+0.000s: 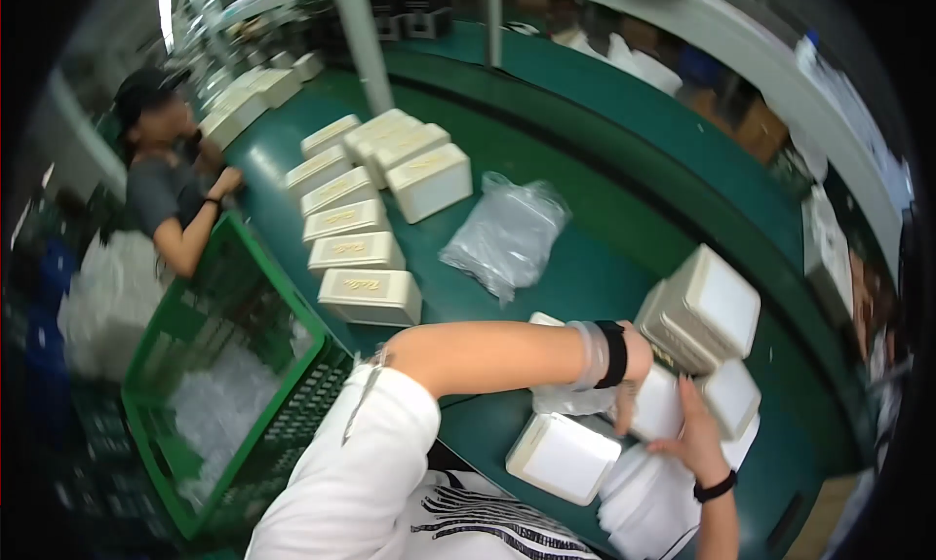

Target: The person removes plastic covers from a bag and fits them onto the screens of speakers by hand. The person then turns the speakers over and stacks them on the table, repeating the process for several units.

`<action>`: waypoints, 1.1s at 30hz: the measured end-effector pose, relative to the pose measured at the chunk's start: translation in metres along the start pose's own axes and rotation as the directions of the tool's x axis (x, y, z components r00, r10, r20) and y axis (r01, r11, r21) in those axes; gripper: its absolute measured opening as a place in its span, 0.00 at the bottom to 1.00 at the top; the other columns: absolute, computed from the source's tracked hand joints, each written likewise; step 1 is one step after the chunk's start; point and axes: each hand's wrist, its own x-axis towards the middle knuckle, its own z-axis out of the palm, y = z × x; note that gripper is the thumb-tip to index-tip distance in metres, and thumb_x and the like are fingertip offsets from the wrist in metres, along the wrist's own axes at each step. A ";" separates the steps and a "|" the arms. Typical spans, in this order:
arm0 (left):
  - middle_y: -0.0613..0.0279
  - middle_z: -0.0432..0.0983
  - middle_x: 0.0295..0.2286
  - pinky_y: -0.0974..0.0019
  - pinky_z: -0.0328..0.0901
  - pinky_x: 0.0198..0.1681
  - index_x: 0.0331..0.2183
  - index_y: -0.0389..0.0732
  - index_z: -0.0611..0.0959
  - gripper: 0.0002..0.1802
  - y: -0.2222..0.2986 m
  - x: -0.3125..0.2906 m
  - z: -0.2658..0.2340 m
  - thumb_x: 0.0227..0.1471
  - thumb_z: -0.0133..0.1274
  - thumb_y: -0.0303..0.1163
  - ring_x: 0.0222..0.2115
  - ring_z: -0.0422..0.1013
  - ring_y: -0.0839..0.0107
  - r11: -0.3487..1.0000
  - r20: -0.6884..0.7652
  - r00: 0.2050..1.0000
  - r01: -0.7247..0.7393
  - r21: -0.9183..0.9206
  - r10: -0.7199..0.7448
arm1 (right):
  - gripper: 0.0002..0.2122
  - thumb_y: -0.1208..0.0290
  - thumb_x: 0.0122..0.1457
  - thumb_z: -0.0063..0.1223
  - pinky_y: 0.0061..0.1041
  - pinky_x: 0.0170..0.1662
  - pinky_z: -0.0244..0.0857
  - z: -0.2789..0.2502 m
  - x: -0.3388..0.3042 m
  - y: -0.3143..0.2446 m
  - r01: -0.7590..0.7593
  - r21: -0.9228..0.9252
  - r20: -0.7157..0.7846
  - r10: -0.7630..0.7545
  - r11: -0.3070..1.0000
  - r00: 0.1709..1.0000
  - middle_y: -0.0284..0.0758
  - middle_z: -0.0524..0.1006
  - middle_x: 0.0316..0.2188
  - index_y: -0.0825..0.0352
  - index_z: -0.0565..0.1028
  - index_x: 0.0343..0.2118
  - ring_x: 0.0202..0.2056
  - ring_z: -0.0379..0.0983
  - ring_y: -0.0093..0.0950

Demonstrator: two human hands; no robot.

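Note:
A cream box [657, 404] with a white face is between my hands on the green bench. My left hand [634, 385], with a strap round its wrist, reaches across from the left; its fingers point down along the box's near left side, partly hidden. My right hand [698, 441] grips the box's right side, thumb and forefinger apart on it. Another cream box [563, 458] lies to the left, beside white bags or sheets [643, 502] under my right hand. A further box [729, 400] sits to the right, and stacked boxes [697, 311] stand just beyond.
A row of cream boxes [359, 295] runs along the bench at left. Clear plastic bags [509, 236] lie mid-bench. A green crate [310, 326] holding clear plastic stands at the bench's left edge. A co-worker [166, 170] is beyond it. A raised shelf [760, 185] borders the far side.

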 end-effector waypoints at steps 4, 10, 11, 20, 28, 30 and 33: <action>0.56 0.80 0.36 0.64 0.67 0.45 0.38 0.47 0.86 0.49 0.001 -0.003 -0.006 0.20 0.60 0.76 0.39 0.75 0.60 0.996 -0.027 0.997 0.077 -0.049 -0.079 | 0.57 0.67 0.29 0.76 0.36 0.65 0.47 0.004 0.003 -0.005 0.060 0.039 0.015 -0.061 0.997 0.998 0.53 0.55 0.62 0.74 0.49 0.63 0.63 0.51 0.47; 0.58 0.80 0.38 0.64 0.66 0.47 0.38 0.46 0.85 0.48 0.006 0.004 -0.008 0.20 0.61 0.75 0.41 0.75 0.61 0.993 0.092 0.991 0.105 -0.051 -0.100 | 0.58 0.70 0.25 0.76 0.36 0.64 0.50 -0.011 0.000 0.003 0.090 -0.113 0.108 -0.078 0.990 0.991 0.55 0.55 0.61 0.75 0.48 0.63 0.63 0.52 0.48; 0.58 0.80 0.38 0.65 0.66 0.47 0.37 0.46 0.86 0.48 0.006 0.002 -0.007 0.20 0.61 0.75 0.41 0.75 0.61 0.994 0.093 0.993 0.074 -0.076 -0.067 | 0.59 0.72 0.24 0.76 0.36 0.63 0.51 -0.012 0.002 0.000 0.080 -0.106 0.107 -0.068 0.991 0.992 0.55 0.56 0.61 0.75 0.48 0.63 0.62 0.53 0.48; 0.59 0.80 0.38 0.67 0.66 0.48 0.32 0.46 0.87 0.44 0.002 -0.013 -0.006 0.20 0.62 0.74 0.40 0.75 0.62 0.952 0.031 0.979 -0.189 -0.240 0.202 | 0.42 0.79 0.38 0.68 0.36 0.57 0.59 -0.016 0.007 -0.016 0.114 -0.100 0.050 -0.109 0.988 0.993 0.52 0.64 0.56 0.73 0.58 0.59 0.56 0.63 0.46; 0.57 0.79 0.41 0.70 0.64 0.46 0.37 0.39 0.85 0.30 0.029 -0.043 -0.020 0.37 0.67 0.53 0.41 0.72 0.71 0.880 -0.068 0.878 -0.475 -0.020 0.473 | 0.46 0.81 0.29 0.70 0.35 0.57 0.59 -0.016 0.006 -0.020 0.069 -0.051 0.049 -0.066 0.996 0.997 0.54 0.63 0.57 0.74 0.59 0.58 0.57 0.60 0.49; 0.58 0.79 0.41 0.70 0.64 0.46 0.34 0.40 0.87 0.28 0.027 -0.039 -0.020 0.36 0.68 0.53 0.40 0.72 0.71 0.924 0.117 0.934 -0.306 -0.231 0.339 | 0.46 0.81 0.29 0.70 0.35 0.57 0.59 -0.012 0.003 -0.014 0.052 -0.052 0.049 -0.050 0.997 0.998 0.54 0.63 0.57 0.74 0.59 0.58 0.57 0.60 0.49; 0.57 0.77 0.44 0.69 0.61 0.50 0.38 0.41 0.84 0.36 0.029 -0.014 -0.006 0.31 0.67 0.58 0.45 0.69 0.69 0.912 0.011 0.926 -0.371 -0.173 0.378 | 0.46 0.81 0.29 0.70 0.36 0.57 0.59 -0.008 0.002 -0.008 0.021 -0.056 0.053 -0.018 0.998 0.998 0.54 0.63 0.57 0.74 0.59 0.58 0.57 0.60 0.50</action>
